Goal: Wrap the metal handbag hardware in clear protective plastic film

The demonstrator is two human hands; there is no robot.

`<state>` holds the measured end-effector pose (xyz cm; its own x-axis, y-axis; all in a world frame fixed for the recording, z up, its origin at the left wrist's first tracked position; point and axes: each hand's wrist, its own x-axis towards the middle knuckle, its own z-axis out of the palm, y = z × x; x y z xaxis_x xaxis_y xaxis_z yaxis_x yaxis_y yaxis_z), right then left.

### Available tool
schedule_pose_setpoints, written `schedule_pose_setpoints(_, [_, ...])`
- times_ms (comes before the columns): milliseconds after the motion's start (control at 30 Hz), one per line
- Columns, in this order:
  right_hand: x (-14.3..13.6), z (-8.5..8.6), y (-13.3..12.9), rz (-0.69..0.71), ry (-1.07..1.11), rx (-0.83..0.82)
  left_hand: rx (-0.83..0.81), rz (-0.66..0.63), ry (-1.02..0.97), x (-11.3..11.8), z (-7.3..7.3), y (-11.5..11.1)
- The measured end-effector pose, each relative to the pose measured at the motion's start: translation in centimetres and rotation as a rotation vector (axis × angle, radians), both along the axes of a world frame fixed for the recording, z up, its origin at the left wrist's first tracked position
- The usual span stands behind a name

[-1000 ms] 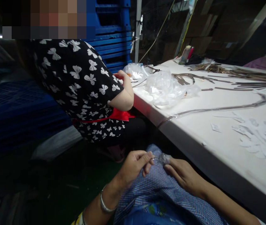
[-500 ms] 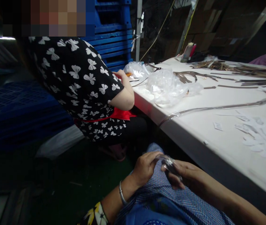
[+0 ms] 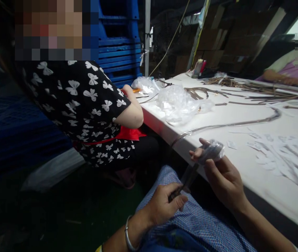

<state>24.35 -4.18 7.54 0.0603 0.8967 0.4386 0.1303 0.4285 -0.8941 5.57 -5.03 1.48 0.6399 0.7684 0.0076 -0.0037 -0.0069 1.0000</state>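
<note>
Over my lap, a dark strap in clear plastic wrap [image 3: 190, 175] stretches between my two hands. My left hand [image 3: 164, 203] has its fingers wrapped round the lower, dark end. Higher up, near the table edge, my right hand [image 3: 224, 176] grips the bunched, shiny upper end between thumb and fingers. What lies inside the plastic is too blurred to make out exactly. On the white table [image 3: 217, 131] beyond, a long thin strap in clear plastic [image 3: 233, 124] hangs partly over the edge. Small white paper tags [image 3: 282, 150] lie scattered to the right of my right hand.
A co-worker in a black patterned top [image 3: 91, 101] sits close on the left. Clear plastic bags [image 3: 176, 103] and brown straps [image 3: 243, 87] cover the table's far part. Another person [image 3: 282, 70] is across the table. Blue pallets [image 3: 120, 52] are stacked behind.
My right hand has risen away from my left, up to the table edge, drawing the plastic-wrapped strap out between them. My left hand stays low over my lap. The view has shifted slightly right.
</note>
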Motion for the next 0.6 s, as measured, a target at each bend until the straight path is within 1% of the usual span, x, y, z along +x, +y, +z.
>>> schedule_pose_setpoints(100, [0.9,-1.5,0.2,0.011,-0.442,0.188,-0.24,-0.103,-0.069,-0.4,1.2,-0.4])
schedule_pose_setpoints(167, [1.3,-2.5,0.3,0.087,-0.657,0.292,-0.424,-0.182,-0.156,-0.8,1.8,-0.4])
schedule_pose_setpoints(200, [1.5,-3.0,0.3,0.141,-0.722,0.305,-0.505,-0.199,-0.197,-0.9,2.0,-0.3])
schedule_pose_setpoints(233, [1.5,-3.4,0.2,0.201,-0.765,0.288,-0.573,-0.204,-0.229,-1.1,2.2,-0.2])
schedule_pose_setpoints(300, [1.4,-3.9,-0.2,0.323,-0.827,0.2,-0.676,-0.198,-0.267,-1.4,2.3,0.0])
schedule_pose_setpoints(367, [1.1,-4.0,-0.9,0.406,-0.88,0.097,-0.764,-0.213,-0.262,-1.6,2.1,0.4])
schedule_pose_setpoints(433, [0.9,-4.1,-1.5,0.449,-0.922,0.01,-0.84,-0.232,-0.203,-1.6,1.5,0.8])
schedule_pose_setpoints(467, [0.9,-4.2,-1.7,0.455,-0.941,-0.028,-0.84,-0.236,-0.145,-1.7,1.1,1.0])
schedule_pose_setpoints(500, [0.9,-4.4,-1.8,0.445,-0.961,-0.066,-0.789,-0.226,-0.065,-1.8,0.8,1.2])
schedule_pose_setpoints(533, [1.0,-4.7,-1.9,0.419,-0.98,-0.11,-0.671,-0.19,0.032,-1.9,0.5,1.4])
schedule_pose_setpoints(567, [1.2,-5.0,-2.0,0.378,-0.993,-0.164,-0.483,-0.117,0.142,-2.1,0.4,1.6])
schedule_pose_setpoints(600, [1.4,-5.3,-2.0,0.337,-0.995,-0.24,-0.247,-0.011,0.258,-2.4,0.3,1.7])
